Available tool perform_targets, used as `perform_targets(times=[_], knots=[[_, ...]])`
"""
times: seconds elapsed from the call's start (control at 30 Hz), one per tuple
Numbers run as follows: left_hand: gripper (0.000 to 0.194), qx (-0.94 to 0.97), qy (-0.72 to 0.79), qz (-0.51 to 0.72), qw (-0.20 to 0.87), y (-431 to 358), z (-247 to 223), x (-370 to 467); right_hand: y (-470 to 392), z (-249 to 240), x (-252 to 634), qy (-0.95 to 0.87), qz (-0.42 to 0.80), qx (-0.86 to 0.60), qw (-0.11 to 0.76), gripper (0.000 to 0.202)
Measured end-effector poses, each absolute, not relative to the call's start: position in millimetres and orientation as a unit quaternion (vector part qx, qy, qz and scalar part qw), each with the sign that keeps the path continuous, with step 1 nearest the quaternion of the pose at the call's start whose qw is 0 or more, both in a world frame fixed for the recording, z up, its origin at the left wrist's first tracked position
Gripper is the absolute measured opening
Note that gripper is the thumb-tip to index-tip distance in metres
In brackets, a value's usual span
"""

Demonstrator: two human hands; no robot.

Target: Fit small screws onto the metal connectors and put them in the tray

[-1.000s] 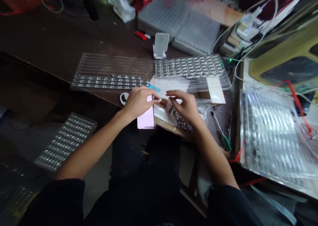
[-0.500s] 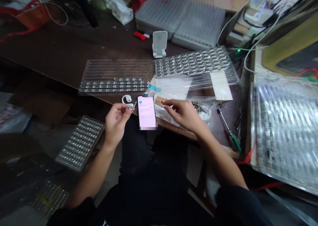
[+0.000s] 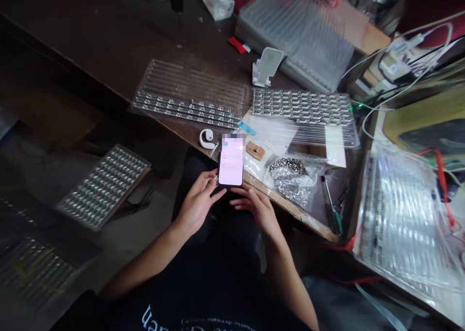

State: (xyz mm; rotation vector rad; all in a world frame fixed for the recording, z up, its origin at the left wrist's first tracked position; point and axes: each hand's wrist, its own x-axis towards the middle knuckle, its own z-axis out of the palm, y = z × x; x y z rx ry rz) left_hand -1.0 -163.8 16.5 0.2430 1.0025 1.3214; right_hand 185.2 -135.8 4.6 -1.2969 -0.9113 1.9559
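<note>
A phone (image 3: 231, 164) with a lit, partly blurred screen lies at the table's front edge. By its lower left side, my left hand (image 3: 196, 200) pinches a small shiny metal part (image 3: 217, 179) between thumb and fingers; its exact kind is too small to tell. My right hand (image 3: 258, 209) is just below the phone's lower right corner, fingers stretched and apart, nothing in them. Beyond the phone lies a brown block (image 3: 255, 150) with a small dark piece on it. A clear bag of small metal parts (image 3: 292, 181) sits to its right.
Clear ribbed trays with rows of metal parts lie at left (image 3: 189, 109) and right (image 3: 301, 107). A white phone stand (image 3: 268, 67) is behind them. A green-handled screwdriver (image 3: 332, 210) lies at right. A filled tray (image 3: 105, 188) stands low on the left. A white earpiece (image 3: 207, 139) sits near the edge.
My right hand has left the brown block and come down to the phone's lower edge. My left hand, still pinching the metal part, has moved beside the phone. The view has turned.
</note>
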Motion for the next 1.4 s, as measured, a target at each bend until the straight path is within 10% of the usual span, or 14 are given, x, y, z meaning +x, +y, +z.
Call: perform_targets(times=[0.57, 0.97, 1.17, 1.4], knots=[[0.038, 0.156, 0.468, 0.592, 0.637, -162, 0, -10, -138, -22, 136, -0.201, 0.736, -0.467, 0.448, 0.043], [0.006, 0.674, 0.561, 0.391, 0.277, -179, 23, -27, -181, -8, 135, -0.284, 0.799, -0.369, 0.382, 0.047], [0.030, 0.708, 0.537, 0.340, 0.308, -150, 26, -50, -180, -12, 137, -0.291, 0.804, -0.377, 0.356, 0.041], [0.028, 0.633, 0.689, 0.336, 0.108, -71, 22, -83, -186, -16, 142, -0.248, 0.832, -0.367, 0.335, 0.031]])
